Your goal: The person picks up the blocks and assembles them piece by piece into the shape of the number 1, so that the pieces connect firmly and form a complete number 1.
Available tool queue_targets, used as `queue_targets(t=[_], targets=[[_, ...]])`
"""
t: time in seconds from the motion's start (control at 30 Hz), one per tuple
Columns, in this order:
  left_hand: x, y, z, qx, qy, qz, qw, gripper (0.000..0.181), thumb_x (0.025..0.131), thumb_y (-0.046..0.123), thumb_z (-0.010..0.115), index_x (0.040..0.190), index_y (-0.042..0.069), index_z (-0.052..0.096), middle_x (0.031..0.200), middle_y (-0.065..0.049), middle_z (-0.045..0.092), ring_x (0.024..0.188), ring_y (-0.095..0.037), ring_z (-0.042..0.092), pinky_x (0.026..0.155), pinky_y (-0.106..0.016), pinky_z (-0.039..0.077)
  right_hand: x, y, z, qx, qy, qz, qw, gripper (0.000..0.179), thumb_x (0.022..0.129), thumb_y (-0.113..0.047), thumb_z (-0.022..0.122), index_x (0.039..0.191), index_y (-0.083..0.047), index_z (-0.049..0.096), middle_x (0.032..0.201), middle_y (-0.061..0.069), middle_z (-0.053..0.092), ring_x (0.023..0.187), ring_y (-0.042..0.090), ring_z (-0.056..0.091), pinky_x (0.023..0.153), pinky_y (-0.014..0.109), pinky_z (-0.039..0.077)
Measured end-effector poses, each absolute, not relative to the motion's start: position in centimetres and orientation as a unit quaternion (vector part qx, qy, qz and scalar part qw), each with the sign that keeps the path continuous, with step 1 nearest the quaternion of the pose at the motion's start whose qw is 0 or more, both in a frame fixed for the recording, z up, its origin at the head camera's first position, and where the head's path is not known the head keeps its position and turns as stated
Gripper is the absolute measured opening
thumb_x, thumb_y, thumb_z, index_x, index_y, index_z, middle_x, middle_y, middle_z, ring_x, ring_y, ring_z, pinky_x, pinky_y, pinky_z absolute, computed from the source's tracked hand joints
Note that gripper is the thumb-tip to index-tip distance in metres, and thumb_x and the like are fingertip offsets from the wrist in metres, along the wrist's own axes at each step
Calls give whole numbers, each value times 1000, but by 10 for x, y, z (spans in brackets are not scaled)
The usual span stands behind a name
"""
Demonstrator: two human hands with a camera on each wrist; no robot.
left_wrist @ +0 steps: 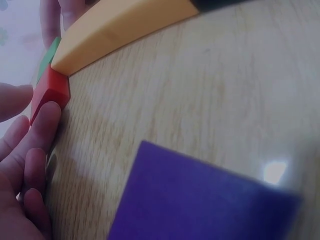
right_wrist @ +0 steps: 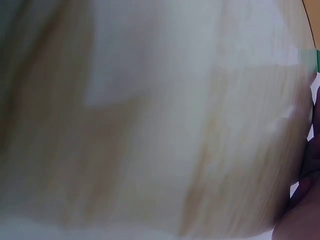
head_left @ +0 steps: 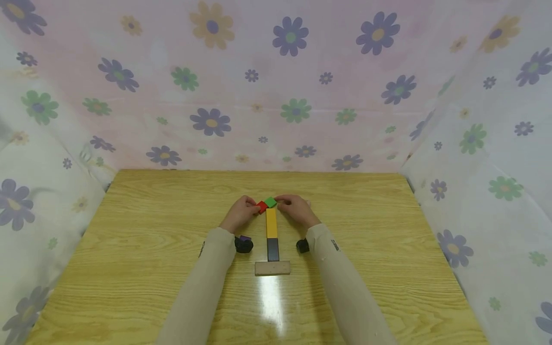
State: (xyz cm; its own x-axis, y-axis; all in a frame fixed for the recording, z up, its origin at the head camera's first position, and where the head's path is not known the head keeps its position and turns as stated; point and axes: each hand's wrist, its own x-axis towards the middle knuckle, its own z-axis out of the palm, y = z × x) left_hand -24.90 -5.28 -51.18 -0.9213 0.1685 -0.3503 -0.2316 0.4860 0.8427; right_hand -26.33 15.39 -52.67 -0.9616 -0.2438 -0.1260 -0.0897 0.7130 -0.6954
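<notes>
My left hand pinches the outer end of a red block, thumb on one side and a finger along the other in the left wrist view. Opposite it, my right hand holds a green block at its right corner between finger and thumb. The red and green blocks lie end to end on a slant, at the far end of a long yellow block. A black block continues the line toward me, and a plain wooden block lies crosswise at its near end.
A purple block lies on the wood-grain table near my left wrist. Dark wrist-worn cameras hang beneath both forearms. Flower-patterned cloth stands behind the table and along both sides.
</notes>
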Motion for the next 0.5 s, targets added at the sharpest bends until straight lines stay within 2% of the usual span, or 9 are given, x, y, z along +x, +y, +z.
queue_targets(t=[0.5], targets=[[-250,-54,-511,-13,834,512,208,23,88,26,56,102,8,49,95,-7,59,79,-21,48,67,-31,35,-266,155,-527,-108,921,-352,124,31,91,-28,50,122,-29,54,126,-4,51,117,19,43,91,45,17]])
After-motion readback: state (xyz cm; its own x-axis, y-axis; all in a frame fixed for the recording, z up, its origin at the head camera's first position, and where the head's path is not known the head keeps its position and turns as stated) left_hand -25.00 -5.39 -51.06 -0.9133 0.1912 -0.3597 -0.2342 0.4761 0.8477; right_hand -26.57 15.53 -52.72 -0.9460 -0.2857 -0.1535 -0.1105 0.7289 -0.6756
